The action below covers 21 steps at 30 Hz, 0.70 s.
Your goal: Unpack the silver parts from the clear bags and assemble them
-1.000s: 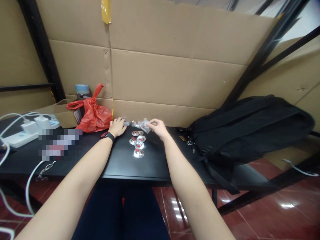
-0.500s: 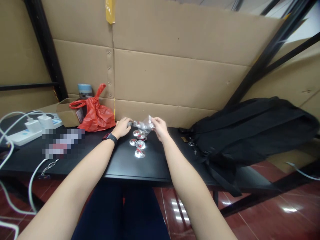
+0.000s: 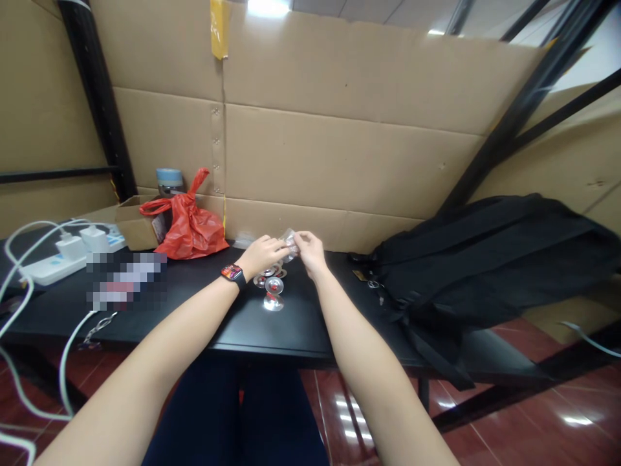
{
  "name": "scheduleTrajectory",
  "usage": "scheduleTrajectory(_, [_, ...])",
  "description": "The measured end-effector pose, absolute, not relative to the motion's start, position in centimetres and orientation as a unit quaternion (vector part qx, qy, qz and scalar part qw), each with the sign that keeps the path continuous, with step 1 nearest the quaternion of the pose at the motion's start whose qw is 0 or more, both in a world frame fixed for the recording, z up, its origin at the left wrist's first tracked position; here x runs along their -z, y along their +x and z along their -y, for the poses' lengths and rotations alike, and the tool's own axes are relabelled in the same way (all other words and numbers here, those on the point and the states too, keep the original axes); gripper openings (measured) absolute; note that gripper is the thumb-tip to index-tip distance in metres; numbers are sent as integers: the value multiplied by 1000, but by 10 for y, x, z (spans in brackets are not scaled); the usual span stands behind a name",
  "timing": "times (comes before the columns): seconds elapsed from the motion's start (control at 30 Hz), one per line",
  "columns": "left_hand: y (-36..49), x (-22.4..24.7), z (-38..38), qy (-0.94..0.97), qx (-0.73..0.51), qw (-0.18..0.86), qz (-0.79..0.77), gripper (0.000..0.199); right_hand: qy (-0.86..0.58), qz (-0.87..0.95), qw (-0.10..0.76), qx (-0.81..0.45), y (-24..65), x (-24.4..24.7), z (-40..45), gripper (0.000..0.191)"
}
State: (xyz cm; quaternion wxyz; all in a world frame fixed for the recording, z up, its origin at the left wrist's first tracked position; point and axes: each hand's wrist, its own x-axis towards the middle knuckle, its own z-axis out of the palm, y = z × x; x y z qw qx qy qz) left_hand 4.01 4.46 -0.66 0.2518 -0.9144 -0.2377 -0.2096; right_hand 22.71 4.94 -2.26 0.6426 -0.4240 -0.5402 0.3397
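Observation:
My right hand (image 3: pixel 310 252) is closed on a clear plastic bag (image 3: pixel 290 238), fingers pinching its right side. My left hand (image 3: pixel 262 255), with a watch on the wrist, reaches across to the bag's left side, its fingers together and touching the plastic. Whether it grips the bag or a disc is too small to tell. Below the hands, several shiny round metal discs with red centres lie on the black table (image 3: pixel 242 323). The nearest disc (image 3: pixel 273 302) lies close to the front edge, and the left hand partly covers those farther back.
A red plastic bag (image 3: pixel 194 230), a cardboard box (image 3: pixel 136 223) and a blue-lidded container (image 3: pixel 169 178) stand at the back left. Farther left are a white power strip (image 3: pixel 53 266) and cables. A black backpack (image 3: pixel 495 259) lies on the right. Cardboard panels (image 3: pixel 339 155) rise behind.
My left hand has moved right, to the plastic bag, and now covers some discs. The bag looks more bunched up between the hands. The camera view has shifted slightly.

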Motion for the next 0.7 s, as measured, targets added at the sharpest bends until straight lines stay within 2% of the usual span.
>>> scheduleTrajectory(0.2, [34,17,-60,-909,204,247,267,28,-398,594,608,-346,228,21,-44,62])
scheduleTrajectory(0.33, [13,23,-78,-876,205,220,377,26,-473,542,645,-259,235,24,-56,50])
scheduleTrajectory(0.4, [1,27,-89,-858,203,198,429,28,-516,533,633,-221,241,27,-61,44])
scheduleTrajectory(0.63, [-17,43,-125,-834,175,144,503,42,-591,625,497,-118,251,47,-75,23])
scheduleTrajectory(0.7, [-17,47,-132,-841,156,136,501,38,-591,669,440,-90,250,52,-81,22])
